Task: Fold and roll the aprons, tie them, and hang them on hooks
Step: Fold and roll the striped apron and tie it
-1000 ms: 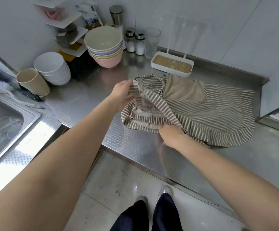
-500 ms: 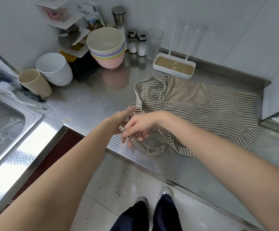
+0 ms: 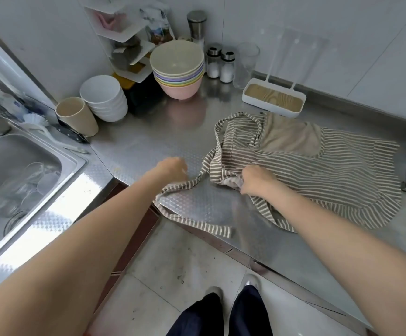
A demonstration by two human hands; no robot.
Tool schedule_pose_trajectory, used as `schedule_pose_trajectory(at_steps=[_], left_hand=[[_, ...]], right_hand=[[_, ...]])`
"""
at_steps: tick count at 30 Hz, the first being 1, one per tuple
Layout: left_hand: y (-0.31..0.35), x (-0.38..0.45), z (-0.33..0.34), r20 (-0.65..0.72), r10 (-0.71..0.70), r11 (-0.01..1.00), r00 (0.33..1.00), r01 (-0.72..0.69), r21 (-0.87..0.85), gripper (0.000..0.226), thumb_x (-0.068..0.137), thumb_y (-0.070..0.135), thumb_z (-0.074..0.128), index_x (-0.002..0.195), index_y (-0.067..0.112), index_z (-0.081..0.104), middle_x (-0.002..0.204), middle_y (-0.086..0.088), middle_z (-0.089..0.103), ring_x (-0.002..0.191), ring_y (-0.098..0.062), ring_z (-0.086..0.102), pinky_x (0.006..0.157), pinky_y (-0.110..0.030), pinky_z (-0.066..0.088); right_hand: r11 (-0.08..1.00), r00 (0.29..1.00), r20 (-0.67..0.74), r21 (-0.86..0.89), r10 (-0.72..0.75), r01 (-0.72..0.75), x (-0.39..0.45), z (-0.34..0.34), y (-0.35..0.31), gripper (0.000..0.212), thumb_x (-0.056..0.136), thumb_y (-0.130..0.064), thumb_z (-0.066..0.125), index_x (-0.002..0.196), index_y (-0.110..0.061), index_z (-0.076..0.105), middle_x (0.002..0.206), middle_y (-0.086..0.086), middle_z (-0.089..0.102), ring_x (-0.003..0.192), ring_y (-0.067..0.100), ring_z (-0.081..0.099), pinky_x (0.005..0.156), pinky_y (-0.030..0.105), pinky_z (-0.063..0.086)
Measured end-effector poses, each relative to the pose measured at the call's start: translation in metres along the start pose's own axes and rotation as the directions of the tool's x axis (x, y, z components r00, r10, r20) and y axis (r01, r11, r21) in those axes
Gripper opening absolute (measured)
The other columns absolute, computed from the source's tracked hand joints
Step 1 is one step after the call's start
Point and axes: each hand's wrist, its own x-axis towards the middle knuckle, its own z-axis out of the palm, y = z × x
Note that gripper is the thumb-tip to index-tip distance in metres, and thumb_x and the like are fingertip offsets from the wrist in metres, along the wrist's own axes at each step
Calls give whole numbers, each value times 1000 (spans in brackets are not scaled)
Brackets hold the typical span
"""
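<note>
A: Where is the apron now?
B: The striped apron (image 3: 318, 170) lies spread on the steel tabletop (image 3: 148, 141), in the right half of the frame. Its beige pocket part is toward the upper right, and one long striped strap (image 3: 187, 187) runs out to the left, to the middle of the frame, then loops down along the tabletop edge.

A: And the hands?
B: The left hand (image 3: 171, 169) is in the middle of the frame, its fingers curled, and the grip is closed on the strap. The right hand (image 3: 257, 179) is just to the right of it, on the left edge of the apron. Its fingers are curled into the bunched cloth, so this grip also holds the apron.

A: What else is on the tabletop?
B: In the upper middle stands a stack of coloured bowls (image 3: 176, 69). To the left of it are white bowls (image 3: 104, 98) and a beige cup (image 3: 76, 116). Two shakers (image 3: 220, 64) stand near the wall, and a white tray (image 3: 273, 99) is just above the apron. The sink (image 3: 15, 170) is at the left of the frame.
</note>
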Motion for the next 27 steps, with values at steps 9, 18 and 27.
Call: schedule_pose_trajectory(at_steps=[9, 18, 27], left_hand=[[85, 19, 25, 194, 423, 726, 885, -460, 511, 31, 88, 25, 55, 119, 19, 59, 122, -2, 59, 115, -24, 54, 95, -39, 40], [101, 20, 28, 356, 226, 790, 907, -384, 479, 60, 77, 47, 70, 125, 16, 52, 121, 0, 56, 113, -23, 52, 102, -40, 34], [97, 32, 54, 236, 116, 714, 965, -246, 655, 79, 75, 40, 73, 138, 14, 33, 140, 0, 46, 134, -28, 36, 113, -45, 16]], right_hand=[[990, 850, 512, 116, -124, 75, -13, -9, 25, 45, 81, -22, 72, 116, 0, 54, 90, 6, 59, 70, 17, 59, 63, 28, 53], [962, 981, 182, -271, 72, -20, -26, 20, 100, 88, 71, -33, 78, 140, -8, 28, 143, 12, 28, 132, 33, 30, 104, 40, 38], [972, 999, 5, -228, 52, -50, -27, -4, 123, 28, 94, -7, 38, 117, -7, 54, 124, 14, 56, 109, 29, 58, 83, 32, 45]])
